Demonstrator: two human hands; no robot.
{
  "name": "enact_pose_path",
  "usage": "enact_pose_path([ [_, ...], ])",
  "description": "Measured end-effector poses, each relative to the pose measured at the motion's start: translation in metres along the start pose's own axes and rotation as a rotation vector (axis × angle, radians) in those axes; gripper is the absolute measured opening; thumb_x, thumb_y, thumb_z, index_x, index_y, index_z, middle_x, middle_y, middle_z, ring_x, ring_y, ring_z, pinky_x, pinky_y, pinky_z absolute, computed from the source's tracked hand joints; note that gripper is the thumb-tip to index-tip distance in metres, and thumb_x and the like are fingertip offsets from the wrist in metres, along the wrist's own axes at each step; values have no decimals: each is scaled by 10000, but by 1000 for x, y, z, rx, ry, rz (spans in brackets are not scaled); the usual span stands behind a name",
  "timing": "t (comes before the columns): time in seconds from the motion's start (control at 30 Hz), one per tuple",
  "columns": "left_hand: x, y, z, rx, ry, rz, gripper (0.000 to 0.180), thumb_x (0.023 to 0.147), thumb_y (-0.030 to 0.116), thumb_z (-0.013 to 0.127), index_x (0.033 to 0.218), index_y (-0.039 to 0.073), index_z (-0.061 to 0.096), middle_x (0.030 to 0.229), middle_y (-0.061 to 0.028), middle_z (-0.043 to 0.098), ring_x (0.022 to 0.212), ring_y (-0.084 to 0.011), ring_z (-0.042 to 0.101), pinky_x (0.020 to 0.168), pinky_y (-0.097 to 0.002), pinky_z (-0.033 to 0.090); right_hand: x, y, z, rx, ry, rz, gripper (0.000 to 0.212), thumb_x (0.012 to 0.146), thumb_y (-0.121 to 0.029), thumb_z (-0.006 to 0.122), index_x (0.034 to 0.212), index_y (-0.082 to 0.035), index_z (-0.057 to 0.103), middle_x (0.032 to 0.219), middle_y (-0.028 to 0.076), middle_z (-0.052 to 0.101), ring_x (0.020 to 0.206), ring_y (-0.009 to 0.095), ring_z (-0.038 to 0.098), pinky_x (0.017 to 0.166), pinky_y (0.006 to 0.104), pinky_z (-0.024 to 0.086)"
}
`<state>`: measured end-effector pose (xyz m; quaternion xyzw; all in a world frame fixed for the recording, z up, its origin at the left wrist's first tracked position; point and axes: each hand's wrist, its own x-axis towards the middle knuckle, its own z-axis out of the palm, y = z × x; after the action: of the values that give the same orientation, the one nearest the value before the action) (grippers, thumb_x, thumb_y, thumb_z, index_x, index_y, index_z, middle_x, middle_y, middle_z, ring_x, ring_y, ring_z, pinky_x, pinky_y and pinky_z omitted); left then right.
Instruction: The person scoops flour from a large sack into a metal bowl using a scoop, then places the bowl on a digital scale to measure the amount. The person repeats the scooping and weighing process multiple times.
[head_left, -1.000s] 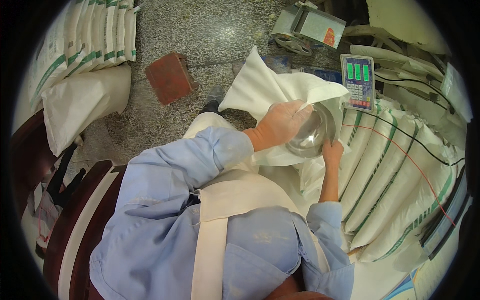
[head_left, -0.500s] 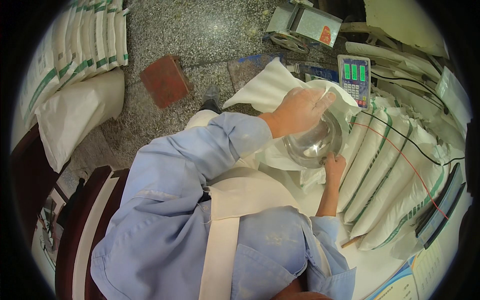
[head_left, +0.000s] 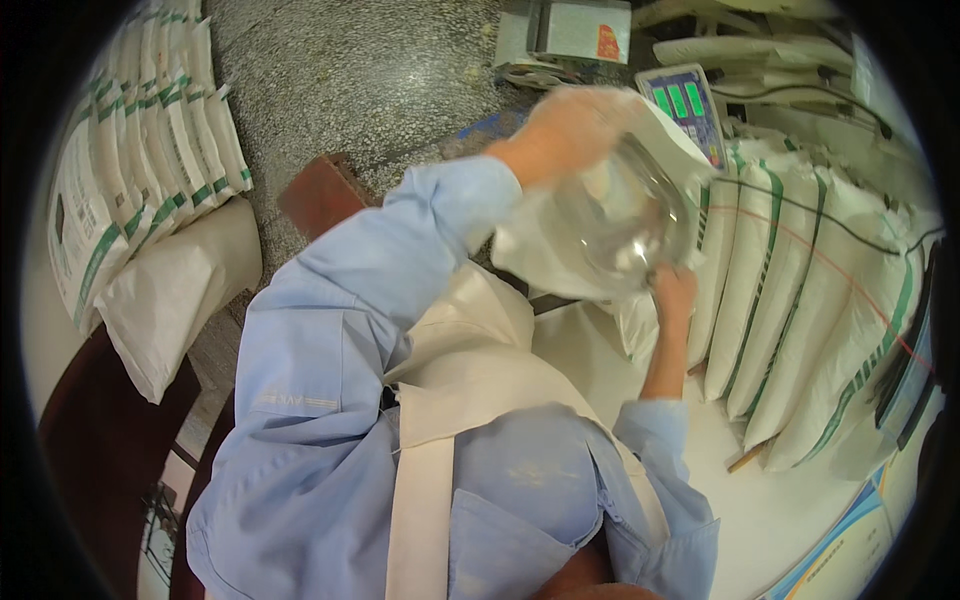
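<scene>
A: Largest first: what fills the right side?
B: A row of sacks (head_left: 800, 350), white with green stripes, leaning close together, probably so they prop one another up.
A: And on the left?
B: Another group of striped sacks (head_left: 150, 170), packed side by side, likely to save floor space.
A: Next size down?
B: A loose white sack (head_left: 540, 245), in front of the person, below and around the left hand (head_left: 565, 135).
A: What's in front of it?
B: A shiny metal bowl (head_left: 635, 215), between the two hands, with white material showing around it. Blur hides whether it sits inside the sack.
A: Anything smaller?
B: A display panel (head_left: 683, 100) with three green windows, just beyond the bowl, tilted, perhaps so it can be read.
A: And each grip?
B: The right hand (head_left: 675, 292) is clamped on the bowl's near edge, presumably to steer it. The left is at the sack's upper edge, perhaps to keep its mouth spread; motion blur means I can't tell whether its fingers are together or apart.
</scene>
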<state>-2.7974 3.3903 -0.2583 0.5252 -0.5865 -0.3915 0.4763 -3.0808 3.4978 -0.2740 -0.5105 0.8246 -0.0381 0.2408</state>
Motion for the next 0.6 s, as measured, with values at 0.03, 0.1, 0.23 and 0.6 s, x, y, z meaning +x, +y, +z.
enact_pose_path([
  [0.03, 4, -16, -2, 114, -7, 40, 331, 885, 361, 397, 904, 105, 607, 822, -126, 609, 817, -306, 573, 737, -398, 455, 7, -4, 16, -66, 2, 8, 334, 685, -224, 518, 688, 106, 564, 646, 213, 576, 577, 309, 531, 592, 386, 411],
  [0.1, 6, -42, -6, 298, -70, -53, 351, 878, 378, 414, 954, 84, 591, 887, -143, 608, 868, -330, 559, 766, -407, 443, 23, -10, 40, -63, -165, -41, 322, 681, -220, 487, 700, 83, 596, 748, 285, 579, 735, 429, 559, 692, 454, 431],
  [0.23, -6, -66, -18, 269, -60, -365, 389, 823, 392, 525, 1008, 50, 535, 980, -177, 580, 922, -330, 555, 793, -388, 432, 36, -12, 57, -221, -106, -158, 291, 700, -184, 494, 692, 87, 598, 736, 289, 575, 736, 436, 563, 689, 447, 446],
  [0.6, -164, -78, -18, 8, 11, -652, 895, 732, 365, 688, 1309, -70, 160, 1224, -287, 378, 1134, -348, 419, 940, -392, 358, 16, 41, 0, 165, -291, -80, 353, 760, -241, 501, 873, 87, 568, 797, 221, 607, 756, 342, 585, 745, 415, 444],
])
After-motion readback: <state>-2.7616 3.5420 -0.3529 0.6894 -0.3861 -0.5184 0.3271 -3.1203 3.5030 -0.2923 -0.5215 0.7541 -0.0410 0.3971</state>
